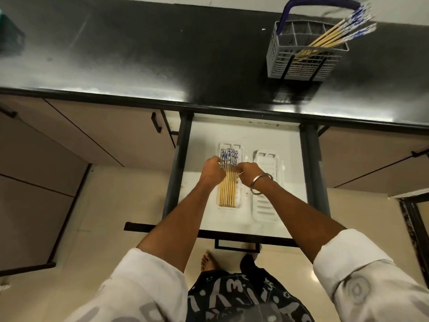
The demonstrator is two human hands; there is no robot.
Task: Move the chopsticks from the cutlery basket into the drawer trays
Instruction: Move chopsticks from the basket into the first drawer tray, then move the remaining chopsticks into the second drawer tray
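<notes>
Your left hand [211,170] and right hand [249,173] curl onto the chopsticks [228,182] in the left tray [241,149] | right tray [267,182] just beside it in the drawer [204,135] | more sticks [334,37] lean in the basket [301,63] on the counter [139,54]

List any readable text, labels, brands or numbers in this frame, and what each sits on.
No text can be read.
White long sleeves: grey printed shapes, blurred, not legible.
Dark patterned trousers: pale letter-like marks, not readable as words.
Grey plastic cutlery basket, white slotted drawer trays, blue-patterned wooden chopsticks: no label visible.
</notes>
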